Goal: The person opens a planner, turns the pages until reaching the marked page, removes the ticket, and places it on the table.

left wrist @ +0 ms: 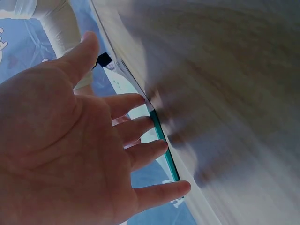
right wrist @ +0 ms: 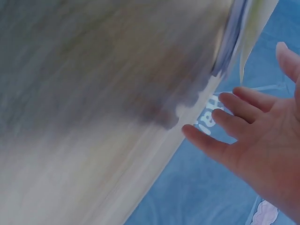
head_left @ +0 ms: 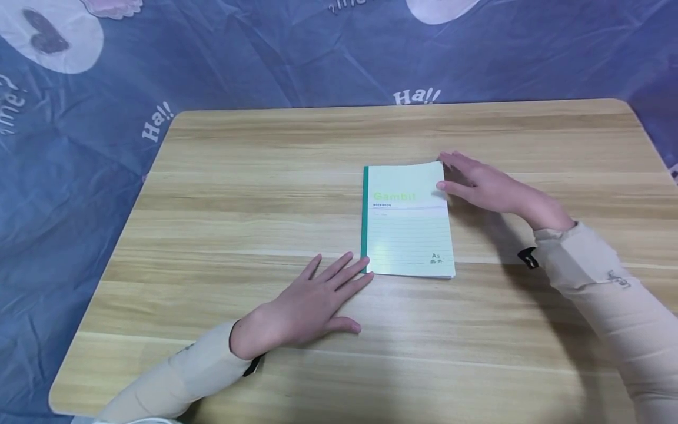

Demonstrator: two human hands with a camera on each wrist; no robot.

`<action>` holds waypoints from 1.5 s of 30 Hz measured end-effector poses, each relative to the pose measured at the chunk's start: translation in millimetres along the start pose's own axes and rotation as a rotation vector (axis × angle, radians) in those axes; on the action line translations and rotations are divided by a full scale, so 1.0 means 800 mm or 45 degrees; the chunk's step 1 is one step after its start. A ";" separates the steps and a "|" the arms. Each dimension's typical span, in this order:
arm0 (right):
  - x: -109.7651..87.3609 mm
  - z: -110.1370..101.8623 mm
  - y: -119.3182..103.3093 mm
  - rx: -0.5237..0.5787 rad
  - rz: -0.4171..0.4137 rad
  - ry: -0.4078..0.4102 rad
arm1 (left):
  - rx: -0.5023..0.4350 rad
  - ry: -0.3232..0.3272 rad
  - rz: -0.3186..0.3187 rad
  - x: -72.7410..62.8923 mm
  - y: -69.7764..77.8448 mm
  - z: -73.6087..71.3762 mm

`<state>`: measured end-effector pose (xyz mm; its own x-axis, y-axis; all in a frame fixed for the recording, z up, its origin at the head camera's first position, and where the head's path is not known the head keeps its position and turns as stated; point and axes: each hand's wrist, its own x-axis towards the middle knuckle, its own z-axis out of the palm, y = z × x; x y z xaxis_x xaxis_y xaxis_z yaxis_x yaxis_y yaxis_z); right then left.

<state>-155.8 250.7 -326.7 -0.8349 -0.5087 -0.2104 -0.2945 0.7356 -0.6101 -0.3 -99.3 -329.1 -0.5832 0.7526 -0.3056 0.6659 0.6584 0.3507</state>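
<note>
A closed notebook (head_left: pixel 408 235) with a pale green cover and a dark green spine lies on the wooden table. Its top right corner curves up a little, and in the right wrist view the cover corner (right wrist: pixel 244 61) stands apart from the pages. My left hand (head_left: pixel 304 309) is spread, its fingertips at the notebook's lower left corner beside the green spine (left wrist: pixel 165 145). At the upper right corner is my right hand (head_left: pixel 489 185), fingers extended and thumb over the right edge of the cover. Whether its fingertips touch the corner I cannot tell.
The pale wooden table (head_left: pixel 238 176) has rounded corners. Blue cloth (head_left: pixel 254 53) with white lettering hangs behind it and along the left side. Light sleeves cover both forearms, with a small black device (head_left: pixel 528 257) under the right wrist.
</note>
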 end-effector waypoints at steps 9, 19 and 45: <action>-0.010 -0.004 -0.032 0.529 0.031 0.106 | 0.003 0.001 -0.007 -0.001 -0.004 0.002; -0.041 0.021 -0.072 0.703 -0.023 0.012 | -0.075 -0.029 -0.063 -0.010 -0.016 -0.007; -0.023 0.117 -0.143 -0.174 -0.613 -0.068 | 0.165 0.646 -0.068 -0.032 -0.031 -0.055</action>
<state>-63.7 134.2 -324.7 -0.5655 -0.8242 0.0296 -0.7017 0.4620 -0.5423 -22.3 -134.9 -290.6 -0.7487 0.6438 0.1579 0.6622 0.7149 0.2245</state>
